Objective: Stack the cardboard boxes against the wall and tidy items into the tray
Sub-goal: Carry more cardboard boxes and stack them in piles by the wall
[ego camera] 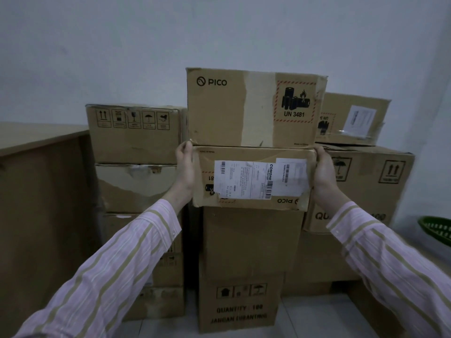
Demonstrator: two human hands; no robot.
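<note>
In the middle of the frame the left grip and the right grip press flat against the two short sides of a labelled box. The palms are on the cardboard and the thumbs reach up to its top edge, with no fingers seen curling round it. This box bears a white shipping label and an upside-down PICO mark. On it rests the upper PICO box, which carries a red-bordered UN 3481 battery sticker. Under the labelled box stands a plain box, and under that a bottom box printed QUANTITY : 100, resting on the tiled floor. Just to the left rises a left stack of worn cartons. To the right sits a large box with a small box on top of it. All of them stand before the pale wall. A wooden worktop fills the left of the frame. At the right edge part of a green tray shows. Both arms wear pink striped sleeves.
</note>
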